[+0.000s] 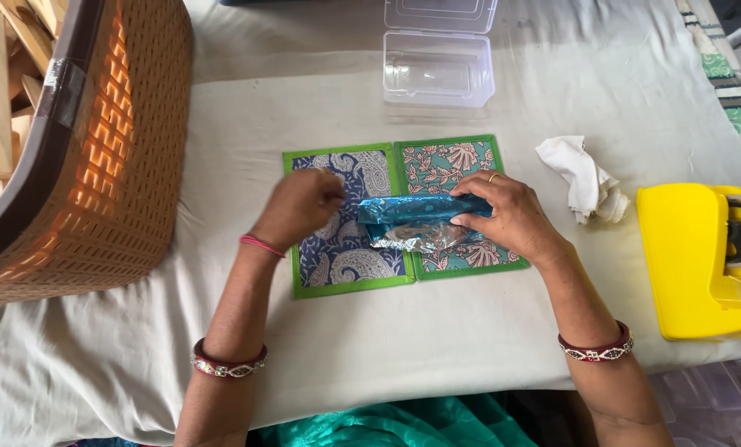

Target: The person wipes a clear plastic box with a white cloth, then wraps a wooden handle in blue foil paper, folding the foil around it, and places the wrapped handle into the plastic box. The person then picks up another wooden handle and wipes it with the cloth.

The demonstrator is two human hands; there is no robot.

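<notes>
On the patterned mats at the middle of the table:
Right fingers: those of the right hand [510, 213] are curled over the right end of a shiny blue foil packet [410, 222], thumb beneath and fingertips on top, gripping it; a ring shows on one finger.
Left fingers: those of the left hand [298, 205] are drawn together in a loose fist, blurred, fingertips pointing at the packet's left end; whether they pinch the foil or just touch it cannot be told.
Foil packet: lies crosswise, spanning the seam between the two mats, blue on top and silvery along its lower edge, crumpled.
Mats: a blue paisley mat [346, 248] on the left and a teal floral mat [445, 165] on the right, both green-edged, lying flat and touching side by side.
Wrists: a thin pink thread and a beaded bangle on the left arm, a dark red bangle on the right.
Beyond the mats: a clear plastic box [438, 70], lid open, well apart at the far edge.
Right side: a crumpled white cloth [584, 178] near the right hand, then a yellow tape dispenser [693, 261].
Left side: a brown woven basket [97, 157] holding wooden pieces.
Surface: a white cloth-covered table [470, 331].
</notes>
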